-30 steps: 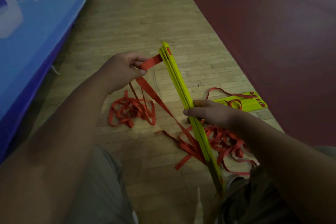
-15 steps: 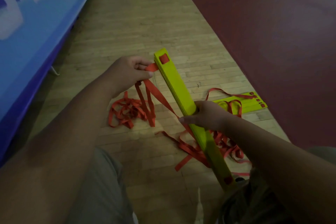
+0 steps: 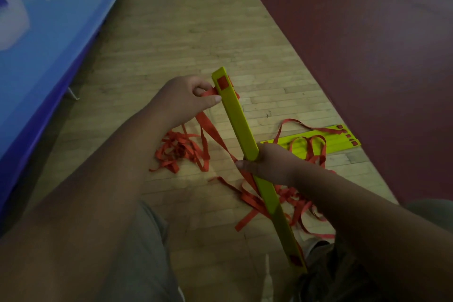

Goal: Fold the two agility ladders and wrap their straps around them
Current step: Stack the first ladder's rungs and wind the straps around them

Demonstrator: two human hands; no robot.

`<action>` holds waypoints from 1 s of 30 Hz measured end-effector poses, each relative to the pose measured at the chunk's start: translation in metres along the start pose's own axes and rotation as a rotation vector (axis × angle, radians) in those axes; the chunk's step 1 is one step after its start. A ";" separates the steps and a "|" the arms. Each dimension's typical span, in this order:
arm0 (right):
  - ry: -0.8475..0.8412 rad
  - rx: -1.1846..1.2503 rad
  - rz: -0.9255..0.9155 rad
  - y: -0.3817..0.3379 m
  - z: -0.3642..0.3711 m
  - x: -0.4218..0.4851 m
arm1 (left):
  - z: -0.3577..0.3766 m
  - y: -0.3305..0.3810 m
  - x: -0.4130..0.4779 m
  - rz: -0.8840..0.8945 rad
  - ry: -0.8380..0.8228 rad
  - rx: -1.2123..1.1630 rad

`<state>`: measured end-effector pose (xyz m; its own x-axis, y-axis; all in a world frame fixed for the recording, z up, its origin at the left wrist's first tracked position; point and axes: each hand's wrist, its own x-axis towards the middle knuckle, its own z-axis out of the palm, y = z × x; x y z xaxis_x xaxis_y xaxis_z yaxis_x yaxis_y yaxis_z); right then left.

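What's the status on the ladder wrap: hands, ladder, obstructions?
Left hand pinches red strap at top of held ladder; right hand grips it mid-length. Second ladder on floor, unwrapped. Loose strap tangle underneath, nothing blocking.

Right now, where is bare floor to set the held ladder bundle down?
Bare wood floor ahead of the held ladder, between the blue mat and the dark red surface. Crowded nearer: a strap tangle below the left hand, more straps and the second ladder by the right hand.
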<state>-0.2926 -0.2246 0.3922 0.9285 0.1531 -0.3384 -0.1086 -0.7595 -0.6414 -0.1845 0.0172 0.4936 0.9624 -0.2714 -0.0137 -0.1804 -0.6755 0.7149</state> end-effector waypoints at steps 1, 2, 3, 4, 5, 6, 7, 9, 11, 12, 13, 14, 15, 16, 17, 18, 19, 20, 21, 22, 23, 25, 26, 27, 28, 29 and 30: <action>-0.002 -0.001 -0.003 0.000 0.000 0.000 | -0.001 0.000 0.000 0.009 -0.002 0.017; -0.009 -0.004 -0.007 0.000 0.000 0.000 | -0.003 0.000 0.000 0.016 -0.005 0.023; -0.013 -0.007 -0.012 0.000 -0.001 0.000 | -0.005 -0.001 0.000 0.021 -0.010 0.028; -0.015 -0.009 -0.019 0.000 -0.002 0.000 | -0.007 -0.002 0.000 0.026 -0.015 0.035; -0.013 -0.007 -0.024 0.000 -0.004 0.000 | -0.007 -0.003 0.001 0.031 -0.019 0.052; -0.012 -0.005 -0.027 0.000 -0.005 -0.001 | -0.008 -0.004 0.001 0.033 -0.021 0.080; -0.005 -0.010 -0.027 0.000 -0.006 -0.002 | -0.008 -0.005 0.001 0.036 -0.025 0.113; 0.017 -0.030 -0.027 0.001 -0.007 -0.002 | -0.008 -0.005 -0.001 0.045 -0.052 0.185; 0.038 -0.030 -0.022 0.002 -0.008 -0.002 | -0.007 -0.003 -0.003 0.050 -0.137 0.232; 0.049 -0.018 -0.014 0.002 -0.008 -0.002 | -0.007 -0.002 -0.005 0.045 -0.207 0.249; 0.060 -0.008 -0.003 0.002 -0.010 -0.002 | -0.006 -0.002 -0.007 0.033 -0.281 0.263; 0.070 -0.006 0.005 0.002 -0.011 -0.002 | -0.006 -0.002 -0.008 0.020 -0.346 0.272; 0.079 -0.012 0.009 0.002 -0.013 -0.002 | -0.006 -0.003 -0.008 0.006 -0.393 0.273; 0.090 -0.017 0.010 0.002 -0.015 -0.002 | -0.005 -0.004 -0.008 -0.009 -0.422 0.260; 0.103 -0.018 0.012 0.002 -0.016 -0.002 | -0.004 -0.005 -0.007 -0.025 -0.438 0.235; 0.115 -0.016 0.016 0.002 -0.017 -0.003 | -0.003 -0.005 -0.006 -0.036 -0.442 0.219; 0.127 -0.011 0.019 0.002 -0.019 -0.003 | -0.001 -0.007 -0.005 -0.049 -0.437 0.230; 0.137 -0.005 0.019 0.002 -0.020 -0.004 | 0.001 -0.008 -0.004 -0.070 -0.423 0.257; 0.147 0.004 0.018 0.001 -0.022 -0.004 | 0.002 -0.011 -0.003 -0.102 -0.406 0.308; 0.153 0.015 0.017 0.000 -0.023 -0.005 | 0.003 -0.013 -0.003 -0.142 -0.398 0.382; 0.158 0.020 0.017 -0.001 -0.025 -0.005 | 0.005 -0.018 -0.003 -0.190 -0.412 0.458; 0.162 0.007 0.021 -0.002 -0.027 -0.005 | 0.013 -0.023 -0.005 -0.213 -0.517 0.559; 0.160 -0.004 0.027 -0.003 -0.029 -0.004 | 0.017 -0.024 -0.005 -0.190 -0.606 0.553; 0.155 -0.015 0.032 -0.003 -0.030 -0.004 | 0.023 -0.022 -0.008 -0.174 -0.709 0.506; 0.150 -0.024 0.036 -0.003 -0.031 -0.004 | 0.027 -0.017 -0.012 -0.175 -0.812 0.431; 0.147 -0.027 0.039 -0.003 -0.033 -0.003 | 0.033 -0.013 -0.015 -0.196 -0.893 0.361; 0.145 -0.026 0.039 -0.003 -0.034 -0.003 | 0.039 -0.008 -0.017 -0.214 -0.938 0.313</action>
<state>-0.2826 -0.2441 0.4185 0.9656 0.0313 -0.2582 -0.1382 -0.7792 -0.6114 -0.2068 0.0007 0.4606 0.4569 -0.4619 -0.7602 -0.1979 -0.8860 0.4194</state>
